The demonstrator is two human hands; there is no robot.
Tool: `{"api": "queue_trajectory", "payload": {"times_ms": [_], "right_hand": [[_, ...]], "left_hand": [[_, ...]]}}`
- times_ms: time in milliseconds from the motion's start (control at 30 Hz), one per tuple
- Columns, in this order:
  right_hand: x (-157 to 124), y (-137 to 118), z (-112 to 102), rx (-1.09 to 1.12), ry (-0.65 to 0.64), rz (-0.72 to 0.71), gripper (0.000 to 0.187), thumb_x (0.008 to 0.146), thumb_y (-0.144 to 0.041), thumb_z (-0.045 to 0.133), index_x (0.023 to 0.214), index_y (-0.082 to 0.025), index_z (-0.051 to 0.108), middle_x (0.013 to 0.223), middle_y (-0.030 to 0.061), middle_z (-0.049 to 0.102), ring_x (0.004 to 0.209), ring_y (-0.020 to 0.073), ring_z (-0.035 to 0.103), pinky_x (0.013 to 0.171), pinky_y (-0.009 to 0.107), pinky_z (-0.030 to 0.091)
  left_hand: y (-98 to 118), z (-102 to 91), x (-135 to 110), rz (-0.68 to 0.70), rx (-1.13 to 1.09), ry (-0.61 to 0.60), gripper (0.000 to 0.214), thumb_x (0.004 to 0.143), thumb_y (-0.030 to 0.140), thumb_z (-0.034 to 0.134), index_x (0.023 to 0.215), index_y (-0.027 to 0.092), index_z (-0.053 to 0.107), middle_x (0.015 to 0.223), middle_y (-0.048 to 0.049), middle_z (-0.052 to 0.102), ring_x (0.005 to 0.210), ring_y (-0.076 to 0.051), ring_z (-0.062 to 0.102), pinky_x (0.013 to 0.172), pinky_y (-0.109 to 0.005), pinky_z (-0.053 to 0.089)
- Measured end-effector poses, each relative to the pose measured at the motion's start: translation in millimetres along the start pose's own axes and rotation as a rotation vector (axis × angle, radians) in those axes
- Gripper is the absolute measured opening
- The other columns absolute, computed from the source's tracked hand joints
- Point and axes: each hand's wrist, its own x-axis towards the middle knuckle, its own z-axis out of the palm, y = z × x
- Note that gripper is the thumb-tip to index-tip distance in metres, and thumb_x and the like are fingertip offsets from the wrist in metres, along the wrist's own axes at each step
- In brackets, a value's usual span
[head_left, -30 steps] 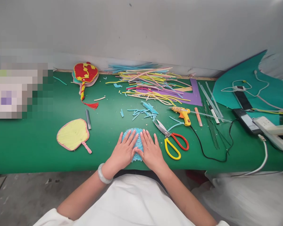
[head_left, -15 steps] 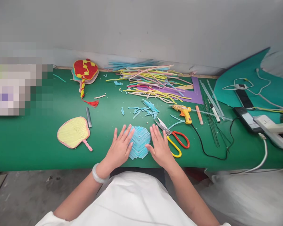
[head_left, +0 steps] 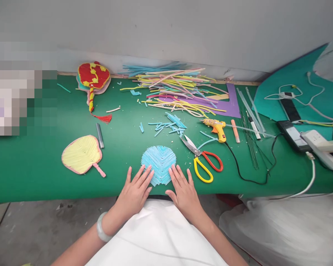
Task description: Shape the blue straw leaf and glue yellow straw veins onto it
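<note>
A blue fan-shaped piece (head_left: 159, 159), made of slanting strips that meet along a middle line, lies flat by the front edge of the green table. My left hand (head_left: 135, 186) rests with fingers spread, its fingertips on the lower left of the piece. On the lower right side, my right hand (head_left: 183, 184) touches it with outstretched fingers. Just beyond the piece lie short blue cut strips (head_left: 173, 123). Scissors (head_left: 199, 152) with one red and one yellow handle lie open to the right of it.
A yellow fan (head_left: 81, 155) and a grey stick (head_left: 99, 136) lie left; a red tasselled fan (head_left: 93, 75) is behind. Colourful pipe cleaners (head_left: 172, 85) cover a purple sheet (head_left: 233, 101). At right are a yellow glue gun (head_left: 216, 127) with its cord and a power strip (head_left: 322, 147).
Both hands have drawn back toward me, from the upper sides of the blue piece to its lower part. More of the piece shows now. The view has shifted slightly.
</note>
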Motion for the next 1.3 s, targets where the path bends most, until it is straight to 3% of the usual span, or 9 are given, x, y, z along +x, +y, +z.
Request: {"api": "queue_trajectory", "payload": {"times_ms": [133, 367, 533, 667, 833, 1033, 1300], "right_hand": [[1.5, 2.1, -0.6, 0.015, -0.014, -0.018, 0.076, 0.100, -0.053, 0.033, 0.157, -0.017, -0.001, 0.159, 0.0093, 0.028, 0.148, 0.0249, 0.022, 0.119, 0.055, 0.014], [-9.5, 3.5, -4.7, 0.061, 0.105, 0.093, 0.072, 0.101, -0.050, 0.030, 0.157, -0.013, 0.003, 0.159, 0.0132, 0.029, 0.149, 0.0250, 0.019, 0.119, 0.053, 0.016], [-23.4, -0.3, 0.3, 0.048, 0.114, -0.055, 0.058, 0.102, -0.042, 0.037, 0.154, -0.021, 0.023, 0.152, 0.0065, 0.043, 0.148, 0.0242, 0.024, 0.120, 0.055, 0.013], [-24.6, -3.0, 3.1, 0.031, 0.055, -0.070, 0.050, 0.102, -0.039, 0.037, 0.148, -0.021, 0.038, 0.151, 0.0054, 0.044, 0.147, 0.0249, 0.027, 0.120, 0.056, 0.012], [-22.7, -2.5, 2.5, 0.067, 0.068, -0.049, 0.053, 0.102, -0.039, 0.036, 0.153, -0.023, 0.029, 0.152, 0.0062, 0.044, 0.146, 0.0245, 0.029, 0.119, 0.057, 0.015], [-14.2, 2.6, 0.6, 0.091, 0.157, 0.091, 0.067, 0.101, -0.039, 0.040, 0.157, -0.023, 0.007, 0.154, 0.0091, 0.040, 0.146, 0.0245, 0.029, 0.119, 0.055, 0.018], [3.9, 6.7, -5.7, 0.077, 0.154, 0.084, 0.079, 0.097, -0.050, 0.046, 0.158, -0.023, 0.002, 0.156, 0.0095, 0.037, 0.147, 0.0260, 0.026, 0.119, 0.056, 0.016]], "left_hand": [[0.9, 3.2, 1.0, 0.000, -0.019, 0.020, 0.058, 0.099, 0.027, 0.043, 0.153, 0.018, 0.026, 0.152, -0.0097, 0.042, 0.144, -0.025, 0.034, 0.121, -0.057, 0.000], [-1.9, 2.0, -14.3, -0.072, -0.044, 0.141, 0.073, 0.096, 0.021, 0.047, 0.157, 0.018, 0.006, 0.152, -0.0155, 0.041, 0.147, -0.030, 0.026, 0.118, -0.061, 0.014], [-0.6, 5.4, -27.7, 0.012, -0.049, 0.140, 0.071, 0.096, 0.019, 0.049, 0.156, 0.023, 0.012, 0.144, -0.0109, 0.052, 0.141, -0.029, 0.038, 0.119, -0.062, 0.008], [1.1, 4.6, -27.0, 0.025, -0.073, 0.126, 0.064, 0.097, 0.022, 0.048, 0.155, 0.024, 0.020, 0.144, -0.0076, 0.052, 0.139, -0.028, 0.042, 0.119, -0.061, 0.002], [0.6, 3.1, -27.0, 0.031, -0.034, 0.104, 0.062, 0.096, 0.021, 0.047, 0.154, 0.022, 0.023, 0.146, -0.0105, 0.049, 0.140, -0.029, 0.040, 0.118, -0.063, 0.003], [0.5, 3.2, -31.7, 0.014, -0.030, 0.109, 0.062, 0.096, 0.021, 0.047, 0.154, 0.022, 0.024, 0.147, -0.0113, 0.048, 0.144, -0.029, 0.033, 0.118, -0.063, 0.005], [1.0, 1.9, -32.2, 0.017, -0.013, 0.091, 0.055, 0.097, 0.022, 0.047, 0.150, 0.021, 0.034, 0.148, -0.0094, 0.048, 0.145, -0.029, 0.030, 0.118, -0.063, 0.002]]}}
